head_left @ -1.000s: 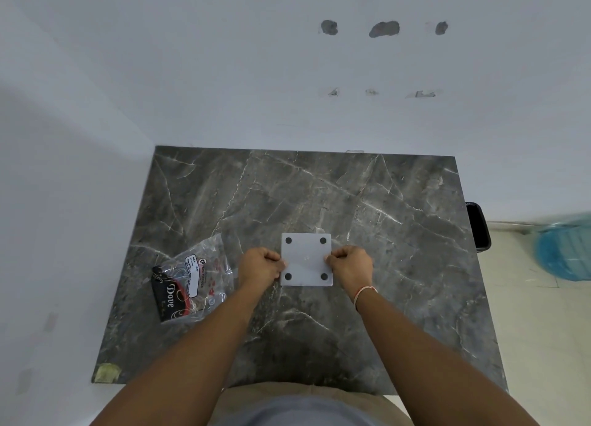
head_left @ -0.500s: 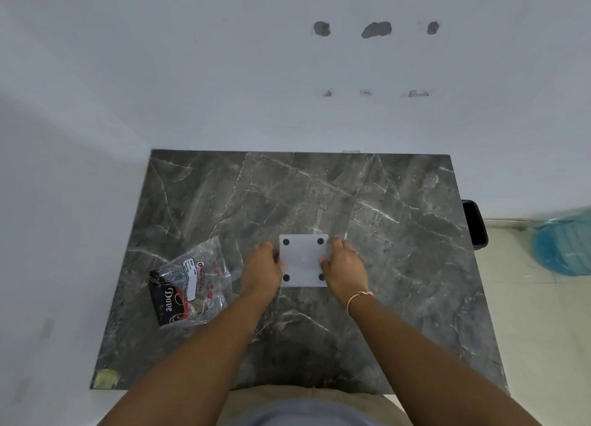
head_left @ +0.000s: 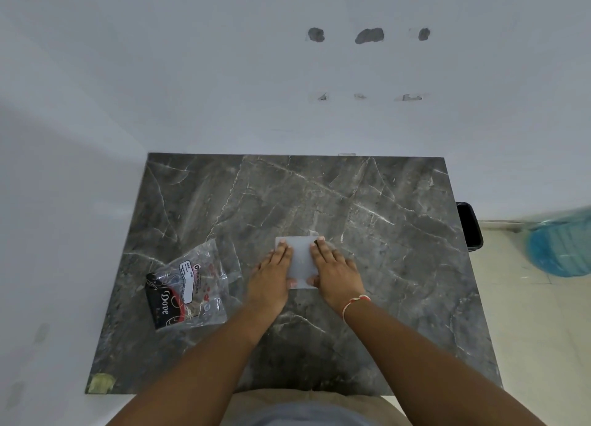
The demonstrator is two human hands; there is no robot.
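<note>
Head view is showing the white square plate [head_left: 300,261] lying flat on the dark marble tabletop [head_left: 393,221], a little nearer than the middle of the slab, with both hands lying on top of it. The left hand [head_left: 271,277] is pressing down over the plate's left edge, fingers straight and close together, their tips reaching the far left corner. The right hand [head_left: 335,270] is doing the same over the right edge, fingers straight, tips up at the far right corner, where a dark dot [head_left: 316,242] is peeking out. Both hands are spread flat and uncurled, so the plate is sitting under the fingers and pinned to the table rather than being wrapped in a grasp. A pale strip of it is showing in the gap between the hands, and both thumbs are touching its near edge.

A red and white thread bracelet [head_left: 355,302] is circling the right wrist. Well to the left of the hands, a clear plastic bag [head_left: 195,281] with a black Dove packet inside is lying on the table. Off the table's right edge a black bin [head_left: 468,229] is standing, and a blue water jug [head_left: 563,246] is sitting beyond it on the floor.
</note>
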